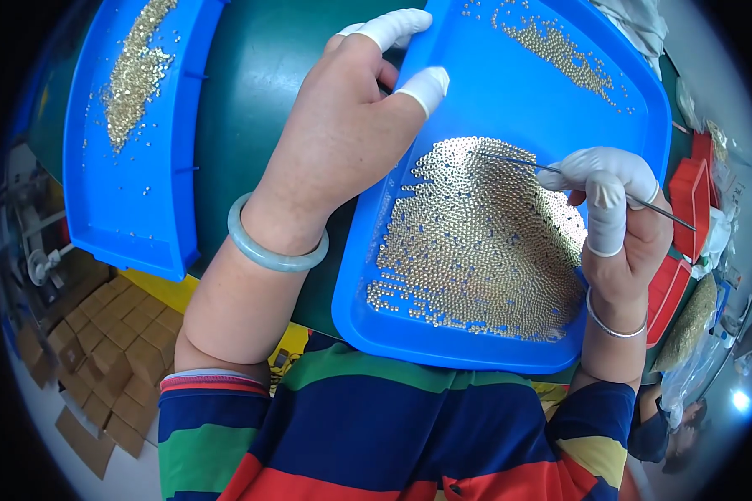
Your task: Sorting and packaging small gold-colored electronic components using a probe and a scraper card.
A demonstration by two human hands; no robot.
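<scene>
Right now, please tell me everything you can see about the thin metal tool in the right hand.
The tweezers are thin, grey and metallic-looking, long and narrow. The right hand, with white finger cots, pinches them near the middle. They lie almost flat, slightly tilted. Their pointed end reaches left over the blue tray and meets the top of the heap of small golden beads. The back end sticks out to the right, past the hand.

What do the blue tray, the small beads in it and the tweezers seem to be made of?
Tray: probably moulded plastic, smooth, slightly glossy, with rounded corners. Beads: likely metal, each with a shiny gold glint. Tweezers: apparently steel, thin, grey, reflective.
</scene>
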